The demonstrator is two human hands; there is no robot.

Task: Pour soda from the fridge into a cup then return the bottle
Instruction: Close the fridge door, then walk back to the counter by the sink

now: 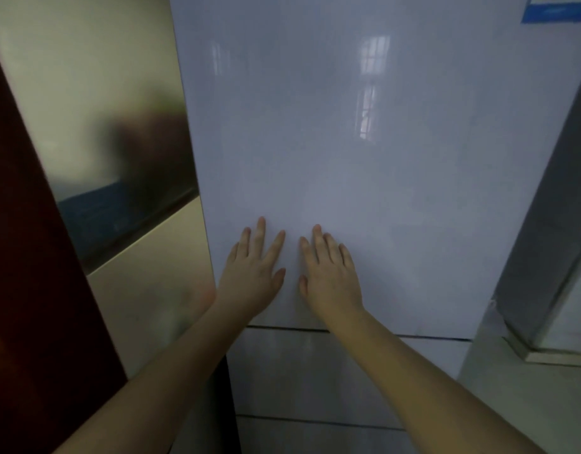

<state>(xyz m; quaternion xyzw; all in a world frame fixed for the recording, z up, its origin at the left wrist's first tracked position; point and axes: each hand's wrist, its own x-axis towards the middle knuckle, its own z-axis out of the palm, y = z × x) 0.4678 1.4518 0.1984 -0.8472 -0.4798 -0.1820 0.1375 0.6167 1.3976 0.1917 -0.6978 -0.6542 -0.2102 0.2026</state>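
From the head camera, both hands lie flat on the pale, glossy upper door of the fridge (364, 158), low on the panel and just above the seam that parts it from the door below. The left hand (254, 273) sits near the door's left edge, fingers spread and pointing up, gripping nothing; the right hand (330, 276) is just beside it, likewise open with the palm against the surface, thumbs nearly meeting. The door looks shut: its edge lines up with the lower panel and no gap or inside shelf shows. A blue label (558, 8) is stuck at the top right corner, and a cream wall and a dark red panel stand to the left. Neither the soda bottle nor the cup is in sight; the bottle is presumably behind this door, though nothing here confirms it. This reads either as the very start, before the fridge is opened, or as the end, pressing it closed; I cannot tell which. If the start, the next move calls for fingers hooked on a door edge, then a pull.
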